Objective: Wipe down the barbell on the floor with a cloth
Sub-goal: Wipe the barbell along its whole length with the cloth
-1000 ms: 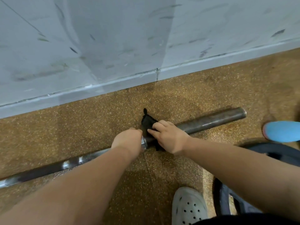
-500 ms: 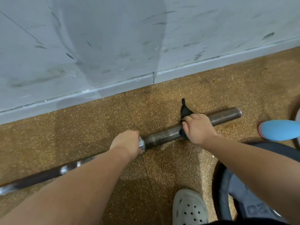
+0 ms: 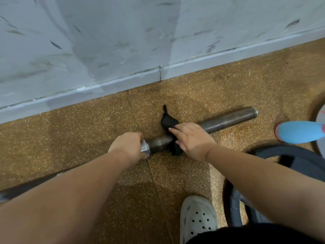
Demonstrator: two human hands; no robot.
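Note:
A steel barbell [image 3: 228, 119] lies on the speckled brown floor, running from lower left to upper right, its thick sleeve ending at the right. My left hand [image 3: 127, 146] is closed around the bar at the shiny collar [image 3: 145, 149]. My right hand [image 3: 190, 139] presses a black cloth [image 3: 168, 122] wrapped over the sleeve, a short way right of the collar. The cloth's ends stick out above and below the bar. My left forearm hides the thin shaft at the lower left.
A scuffed grey wall with a baseboard [image 3: 175, 67] runs just behind the bar. A dark weight plate [image 3: 290, 161] lies at the right, by a blue shoe [image 3: 299, 132]. My grey clog [image 3: 198, 217] stands at the bottom centre.
My right hand has slid the cloth back left along the sleeve, from near its middle toward the collar. My left hand has stayed at the collar.

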